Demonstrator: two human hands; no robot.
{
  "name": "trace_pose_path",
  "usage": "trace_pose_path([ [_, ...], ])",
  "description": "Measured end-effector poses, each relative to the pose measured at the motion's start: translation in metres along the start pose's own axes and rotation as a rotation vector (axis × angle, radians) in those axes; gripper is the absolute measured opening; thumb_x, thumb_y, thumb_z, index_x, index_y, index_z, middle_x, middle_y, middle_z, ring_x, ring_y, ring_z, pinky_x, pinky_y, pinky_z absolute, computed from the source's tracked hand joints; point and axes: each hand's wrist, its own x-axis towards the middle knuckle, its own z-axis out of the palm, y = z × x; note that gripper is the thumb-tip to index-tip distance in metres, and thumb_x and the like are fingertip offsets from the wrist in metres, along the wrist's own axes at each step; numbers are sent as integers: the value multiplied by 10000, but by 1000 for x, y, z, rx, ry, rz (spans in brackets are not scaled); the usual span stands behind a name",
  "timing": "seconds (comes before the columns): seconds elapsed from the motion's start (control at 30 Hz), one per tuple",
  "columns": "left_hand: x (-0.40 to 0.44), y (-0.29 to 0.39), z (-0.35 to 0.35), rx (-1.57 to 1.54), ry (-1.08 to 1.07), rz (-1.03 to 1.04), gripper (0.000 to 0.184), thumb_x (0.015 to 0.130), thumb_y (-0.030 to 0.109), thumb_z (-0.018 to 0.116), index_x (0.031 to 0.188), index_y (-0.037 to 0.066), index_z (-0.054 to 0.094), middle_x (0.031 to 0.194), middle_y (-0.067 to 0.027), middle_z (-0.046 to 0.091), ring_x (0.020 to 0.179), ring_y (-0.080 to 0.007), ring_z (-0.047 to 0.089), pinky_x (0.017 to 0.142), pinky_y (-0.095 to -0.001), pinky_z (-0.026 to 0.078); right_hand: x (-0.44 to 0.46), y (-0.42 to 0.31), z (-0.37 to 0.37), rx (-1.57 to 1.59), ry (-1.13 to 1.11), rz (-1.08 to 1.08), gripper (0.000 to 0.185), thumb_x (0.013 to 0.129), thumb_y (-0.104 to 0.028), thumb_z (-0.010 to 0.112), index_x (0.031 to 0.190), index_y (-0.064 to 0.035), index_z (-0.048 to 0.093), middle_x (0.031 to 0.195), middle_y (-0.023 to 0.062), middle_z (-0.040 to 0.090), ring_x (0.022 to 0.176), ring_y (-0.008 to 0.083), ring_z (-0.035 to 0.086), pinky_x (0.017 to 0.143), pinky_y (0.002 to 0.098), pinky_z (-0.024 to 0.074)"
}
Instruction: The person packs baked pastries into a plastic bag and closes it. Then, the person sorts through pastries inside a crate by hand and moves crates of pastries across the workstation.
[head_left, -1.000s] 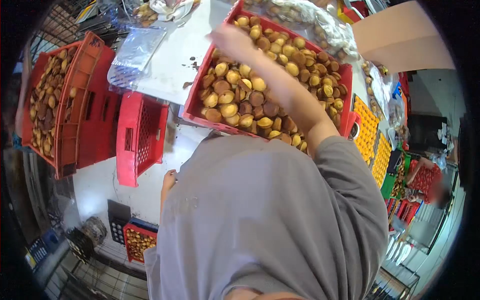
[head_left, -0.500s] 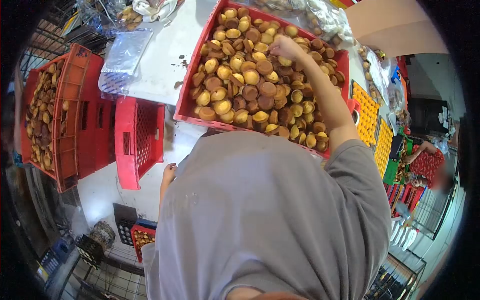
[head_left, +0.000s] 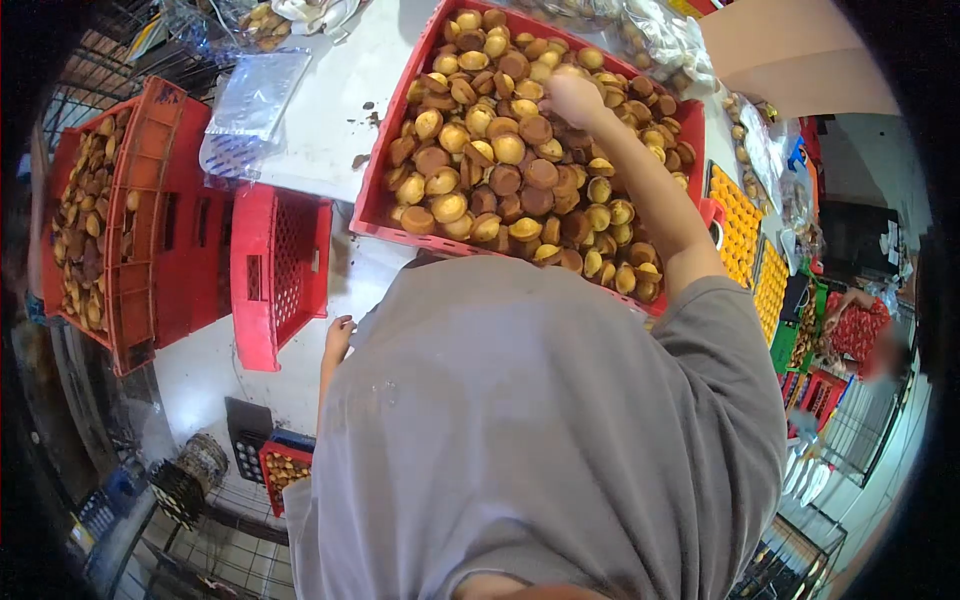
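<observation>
Leaning over a broad red crate (head_left: 395, 232), a person in a grey shirt (head_left: 530, 400) stretches the right hand (head_left: 575, 97) down onto a heap of small round cakes (head_left: 510, 150), some golden, some dark brown; the cakes fill the crate, which sits on a white table (head_left: 340, 110) right in front of the body. The right hand is among the cakes toward the far side, its fingers bent downward and mostly hidden – whether they close on a cake, I cannot tell; the left hand (head_left: 340, 333), well apart from the right, is low at the person's left side, partly behind the shirt, fingers loosely curled, and its grip cannot be made out either.

Left of the crate, dark crumbs (head_left: 372, 115) dot the tabletop, and flat clear plastic bags (head_left: 262, 92) lie near the table's corner; below them stands a red crate with a perforated base (head_left: 255, 270), and beside it a taller orange-red crate (head_left: 135, 230) full of similar cakes. To the right, two trays of bright yellow rounds (head_left: 738, 220) lie in a row beside the crate; past them – small, at the far right – another person in a red patterned top (head_left: 860, 330) is near a green crate (head_left: 783, 350).
</observation>
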Motion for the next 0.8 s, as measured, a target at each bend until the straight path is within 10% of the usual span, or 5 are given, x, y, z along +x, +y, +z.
trace_pose_path([
  [0.37,-2,-1,3,80,-6,-28,388,710,158,535,1054,-19,500,860,-147,583,769,-199,561,628,-277,453,-11,-18,4,-99,-35,230,279,720,-318,578,829,-62,602,905,102,588,928,251,507,733,390,396],
  [0.8,-1,8,5,69,-28,-19,383,715,161,528,1051,-21,503,872,-155,584,796,-219,568,691,-285,450,4,-24,2,-37,-125,362,276,748,-288,549,861,-39,583,872,126,601,849,284,557,754,447,357],
])
